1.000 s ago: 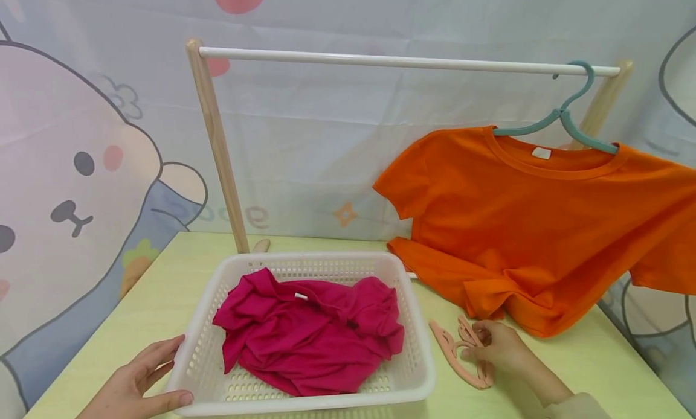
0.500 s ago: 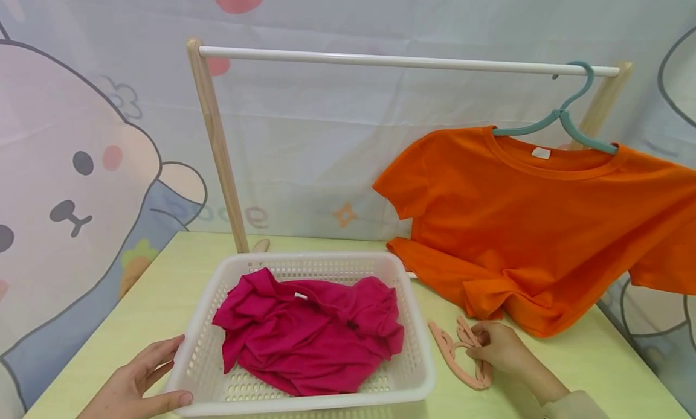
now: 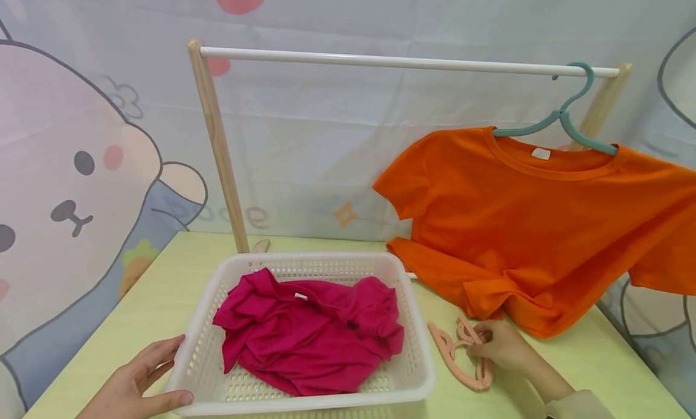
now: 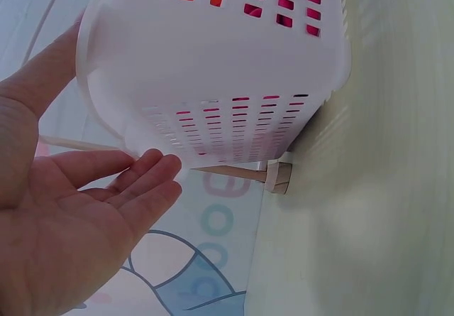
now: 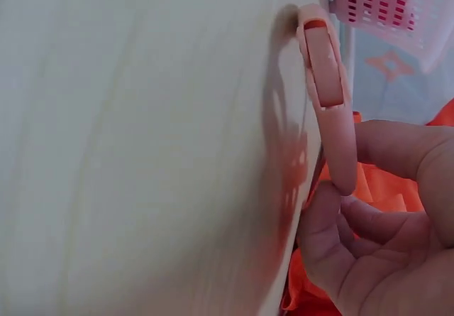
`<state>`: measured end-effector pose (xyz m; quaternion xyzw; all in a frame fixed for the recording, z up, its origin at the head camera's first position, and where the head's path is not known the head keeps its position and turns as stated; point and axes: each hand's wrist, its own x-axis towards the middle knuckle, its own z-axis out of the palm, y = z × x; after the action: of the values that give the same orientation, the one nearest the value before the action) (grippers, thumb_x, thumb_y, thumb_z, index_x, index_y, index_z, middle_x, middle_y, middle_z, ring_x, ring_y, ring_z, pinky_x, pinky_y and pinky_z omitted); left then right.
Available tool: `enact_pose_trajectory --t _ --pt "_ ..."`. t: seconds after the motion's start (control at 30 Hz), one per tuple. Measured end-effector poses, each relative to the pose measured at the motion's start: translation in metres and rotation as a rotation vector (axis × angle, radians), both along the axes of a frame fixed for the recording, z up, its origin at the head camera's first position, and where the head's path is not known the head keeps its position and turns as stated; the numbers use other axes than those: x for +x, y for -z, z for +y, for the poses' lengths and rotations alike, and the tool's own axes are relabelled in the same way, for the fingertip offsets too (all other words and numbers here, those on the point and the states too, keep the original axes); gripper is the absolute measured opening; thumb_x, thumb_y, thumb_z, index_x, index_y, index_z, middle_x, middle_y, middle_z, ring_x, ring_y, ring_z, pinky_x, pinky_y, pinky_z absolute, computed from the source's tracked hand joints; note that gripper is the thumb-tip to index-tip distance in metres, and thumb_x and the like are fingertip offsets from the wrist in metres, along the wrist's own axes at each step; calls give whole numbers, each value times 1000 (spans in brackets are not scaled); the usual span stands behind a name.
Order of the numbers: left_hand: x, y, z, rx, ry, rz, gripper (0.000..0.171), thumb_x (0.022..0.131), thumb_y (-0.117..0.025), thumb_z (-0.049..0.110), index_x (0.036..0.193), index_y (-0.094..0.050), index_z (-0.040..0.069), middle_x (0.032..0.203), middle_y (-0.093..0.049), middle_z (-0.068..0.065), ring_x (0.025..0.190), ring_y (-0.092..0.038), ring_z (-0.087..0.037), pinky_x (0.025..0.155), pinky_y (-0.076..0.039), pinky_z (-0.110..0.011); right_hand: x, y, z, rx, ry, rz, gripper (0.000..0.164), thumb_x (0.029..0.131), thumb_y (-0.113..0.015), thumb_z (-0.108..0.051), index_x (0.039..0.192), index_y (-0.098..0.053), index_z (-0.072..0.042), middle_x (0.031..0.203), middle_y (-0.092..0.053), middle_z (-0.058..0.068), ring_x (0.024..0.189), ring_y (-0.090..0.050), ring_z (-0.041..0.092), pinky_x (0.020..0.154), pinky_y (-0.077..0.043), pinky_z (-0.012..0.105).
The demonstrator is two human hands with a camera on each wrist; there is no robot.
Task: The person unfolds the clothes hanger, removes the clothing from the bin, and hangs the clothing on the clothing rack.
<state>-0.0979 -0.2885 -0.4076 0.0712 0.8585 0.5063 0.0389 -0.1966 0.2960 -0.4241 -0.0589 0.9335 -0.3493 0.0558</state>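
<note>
Hanger (image 5: 335,121) pinched by right hand (image 3: 504,349), left hand (image 3: 133,384) (loosely spread) touching basket (image 3: 321,401).

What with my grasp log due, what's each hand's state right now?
Left hand: open, touching the white perforated plastic basket.
Right hand: closed, pinching the peach-coloured folding plastic hanger.

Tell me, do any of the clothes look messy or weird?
Yes: the orange shirt hangs on the teal hanger, but its bottom is folded and bunched instead of hanging straight. The magenta garment looks crumpled in the white basket, too. Nothing looks spilled.
</note>
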Motion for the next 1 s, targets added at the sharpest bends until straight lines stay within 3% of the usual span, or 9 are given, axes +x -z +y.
enact_pose_trajectory --t 0.23,0.47,0.53,0.67,0.83,0.9,1.0 --pt "2 -3 2 -22 13 50 74 84 -73 3 143 -32 -12 120 -43 32 105 -42 21 83 -48 -10 2 -9 2 -73 17 -62 50 79 -79 -19 111 -59 15 72 -58 5 63 -51 16 50 -41 22" --pt "1 -4 1 -68 52 128 71 83 -73 1 141 -36 -14 120 -41 35 107 -40 21 85 -46 -8 1 -16 3 -76 56 -62 50 81 -78 -18 113 -58 14 74 -61 5 62 -55 16 50 -44 23" --pt "0 -5 0 -97 61 141 70 82 -74 2 140 -37 -13 122 -41 33 108 -39 21 85 -45 -8 1 -19 3 -76 63 -49 48 81 -77 -16 113 -57 15 75 -61 6 62 -55 17 49 -44 23" --pt "-1 -9 0 -169 54 135 69 82 -76 7 139 -41 -9 130 -44 13 108 -37 21 86 -46 -11 3 -29 4 -67 62 -5 45 82 -76 -13 112 -57 15 76 -60 5 63 -54 16 50 -45 23" --pt "-2 -16 1 -194 60 182 68 81 -77 7 138 -44 -6 134 -45 13 108 -35 24 86 -43 -6 6 -47 5 -82 30 44 43 85 -73 -13 114 -55 15 76 -64 8 60 -60 18 52 -46 24" --pt "-2 -23 2 -227 56 175 69 81 -77 9 139 -43 -6 137 -47 6 117 -45 10 86 -44 -7 7 -57 5 -66 22 68 45 87 -71 -15 116 -54 14 79 -66 8 63 -61 18 55 -46 26" --pt "-2 -35 6 -301 33 146 73 82 -77 17 142 -40 -4 141 -45 -17 122 -53 -16 86 -46 -10 8 -71 4 -41 23 114 46 88 -71 -18 119 -54 13 83 -67 8 67 -61 17 56 -48 27"
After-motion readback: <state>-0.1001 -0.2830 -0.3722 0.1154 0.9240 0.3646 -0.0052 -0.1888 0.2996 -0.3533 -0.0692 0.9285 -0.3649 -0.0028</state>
